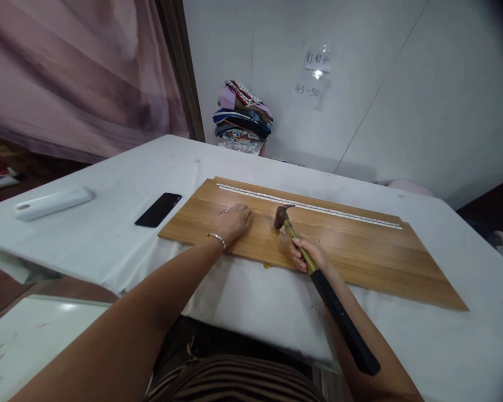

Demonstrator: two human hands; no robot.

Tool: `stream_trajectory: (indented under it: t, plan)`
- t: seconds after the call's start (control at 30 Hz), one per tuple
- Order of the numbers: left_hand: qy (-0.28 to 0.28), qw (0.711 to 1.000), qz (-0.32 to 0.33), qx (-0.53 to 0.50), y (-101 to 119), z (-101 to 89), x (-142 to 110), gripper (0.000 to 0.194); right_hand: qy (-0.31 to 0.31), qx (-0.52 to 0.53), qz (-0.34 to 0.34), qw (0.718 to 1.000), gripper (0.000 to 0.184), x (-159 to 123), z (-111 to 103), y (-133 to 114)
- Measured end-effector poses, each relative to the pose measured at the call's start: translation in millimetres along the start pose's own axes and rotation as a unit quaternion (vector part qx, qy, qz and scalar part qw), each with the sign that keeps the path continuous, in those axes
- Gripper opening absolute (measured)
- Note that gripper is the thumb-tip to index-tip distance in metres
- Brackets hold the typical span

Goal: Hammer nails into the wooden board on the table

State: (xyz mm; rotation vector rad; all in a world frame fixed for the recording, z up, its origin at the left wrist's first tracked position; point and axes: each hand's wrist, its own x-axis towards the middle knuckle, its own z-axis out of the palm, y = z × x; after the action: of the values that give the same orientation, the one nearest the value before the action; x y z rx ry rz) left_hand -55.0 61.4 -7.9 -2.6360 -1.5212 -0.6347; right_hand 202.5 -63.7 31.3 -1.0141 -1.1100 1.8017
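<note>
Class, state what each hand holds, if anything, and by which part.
Right hand: hammer, by the yellowish shaft, between head and black grip. Left hand: cannot tell.

rn my R hand (307, 254) has the hammer (332, 304) by the shaft, btwn the head & black grip. L hand (236, 221) is on the wood board (360, 240), fingers curled, a few thin metal pins (223, 211) right by it, can't tell if held. Bracelet (217, 240) on that wrist. White strips (318, 209) run along the board's far side; phone (158, 210) is on the white table (117, 167) to its left, fyi.
</note>
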Motion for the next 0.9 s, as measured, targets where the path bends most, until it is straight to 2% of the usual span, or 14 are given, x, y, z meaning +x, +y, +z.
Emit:
stream_trajectory:
  t: [0.27,0.47,0.77,0.9]
  plan:
    - [-0.004,1.0,0.001,0.008,0.4,-0.4,0.4,0.027,0.0,0.004,0.008,1.0,0.051,1.7,-1.2,2.7]
    - [0.0,1.0,0.002,0.017,-0.7,0.9,-0.2,0.027,-0.007,0.007,-0.011,1.0,0.044,-0.2,-2.6,1.8]
    - [-0.006,1.0,0.002,0.017,0.1,0.3,0.6,0.027,0.011,0.0,0.007,1.0,0.052,1.4,-0.6,2.0]
    - [-0.01,1.0,0.001,0.02,0.8,-0.5,0.8,0.027,0.005,0.005,0.005,1.0,0.049,1.9,-3.0,3.7]
